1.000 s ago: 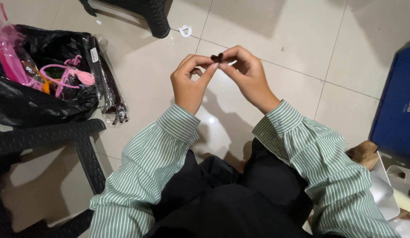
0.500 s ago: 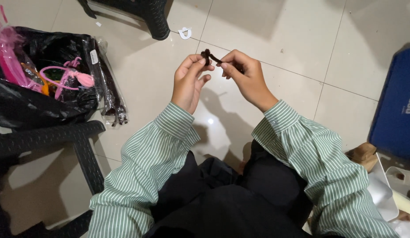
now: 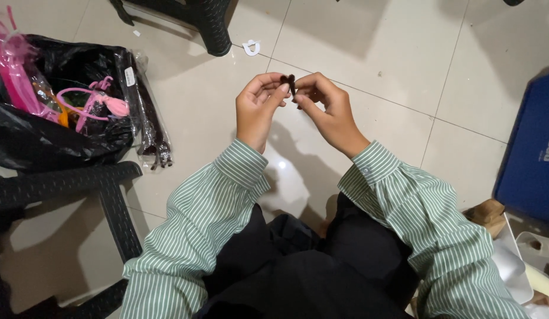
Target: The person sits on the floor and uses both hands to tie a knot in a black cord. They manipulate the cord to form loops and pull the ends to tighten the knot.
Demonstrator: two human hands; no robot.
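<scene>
A small dark brown hair clip (image 3: 291,83) is pinched between the fingertips of both hands, held above the tiled floor. My left hand (image 3: 258,109) grips it from the left with thumb and fingers curled. From the right, my right hand (image 3: 327,109) holds the same clip by its fingertips. Both arms wear green and white striped sleeves. Most of the clip is hidden by the fingers.
A black plastic bag (image 3: 56,127) with pink hair accessories (image 3: 94,103) lies at the left, next to a clear packet of dark items (image 3: 147,112). A black plastic chair (image 3: 68,189) stands at lower left, another chair leg (image 3: 212,32) at top. A blue box (image 3: 531,159) sits at right.
The clip has turned between my fingers, from lying slanted to standing more upright. Both hands stayed close together in about the same place.
</scene>
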